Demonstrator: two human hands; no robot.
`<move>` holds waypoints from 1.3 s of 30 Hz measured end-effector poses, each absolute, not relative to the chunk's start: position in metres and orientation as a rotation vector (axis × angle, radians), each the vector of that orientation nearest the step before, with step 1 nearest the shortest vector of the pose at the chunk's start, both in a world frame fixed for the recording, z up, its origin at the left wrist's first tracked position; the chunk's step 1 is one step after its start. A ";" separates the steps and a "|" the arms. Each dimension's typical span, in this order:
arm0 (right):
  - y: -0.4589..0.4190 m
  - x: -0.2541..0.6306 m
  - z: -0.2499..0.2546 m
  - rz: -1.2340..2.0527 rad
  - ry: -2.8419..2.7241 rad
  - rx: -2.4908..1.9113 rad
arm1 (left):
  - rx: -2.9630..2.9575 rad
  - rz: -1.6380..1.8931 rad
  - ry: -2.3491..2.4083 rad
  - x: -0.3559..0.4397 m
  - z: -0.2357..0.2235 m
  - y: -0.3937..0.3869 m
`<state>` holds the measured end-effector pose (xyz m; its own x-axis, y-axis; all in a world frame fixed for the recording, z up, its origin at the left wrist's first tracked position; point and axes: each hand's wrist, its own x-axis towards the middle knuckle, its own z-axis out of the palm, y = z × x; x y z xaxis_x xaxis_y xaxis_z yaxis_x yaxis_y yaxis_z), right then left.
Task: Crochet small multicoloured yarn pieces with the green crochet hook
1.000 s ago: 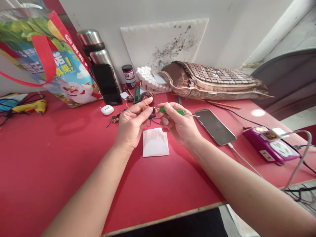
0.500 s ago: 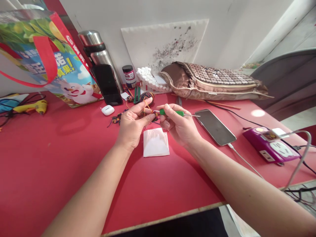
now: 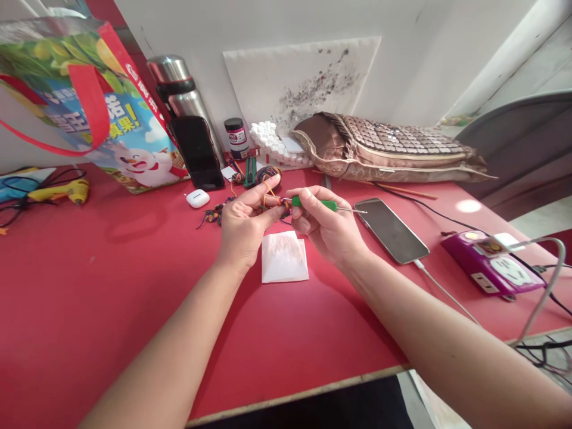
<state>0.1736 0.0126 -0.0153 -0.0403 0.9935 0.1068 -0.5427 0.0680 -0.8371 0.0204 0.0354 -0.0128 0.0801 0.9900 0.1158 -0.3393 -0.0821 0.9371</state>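
My right hand (image 3: 326, 223) is closed around the green handle of a crochet hook (image 3: 315, 204), whose metal shaft sticks out at both ends. The hook's left end meets the multicoloured crochet piece (image 3: 286, 207), which my left hand (image 3: 245, 223) pinches. An orange strand of yarn (image 3: 269, 189) passes over the raised left index finger. Some of the crochet work is hidden by my fingers. Left of my left hand, more multicoloured yarn work (image 3: 213, 214) lies on the table. Behind the hands sits a dark ball of yarn (image 3: 269, 173). A folded white paper (image 3: 285, 260) lies below them.
On the red table (image 3: 111, 286), a phone (image 3: 393, 231) on a cable and a purple power strip (image 3: 489, 262) lie right. A brown bag (image 3: 393, 146), jar (image 3: 236, 138), steel thermos (image 3: 187, 95), upright phone (image 3: 197, 152), earbud case (image 3: 197, 198), shopping bag (image 3: 129, 131) and glue gun (image 3: 67, 191) stand around.
The view has shifted slightly, so most things sit a little further right. Both hands keep their hold on the crochet piece and hook, with the hook still at the stitches.
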 end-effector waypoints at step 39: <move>0.009 0.178 -0.015 1.186 -1.170 -0.652 | 1.041 1.235 0.743 0.002 0.010 0.039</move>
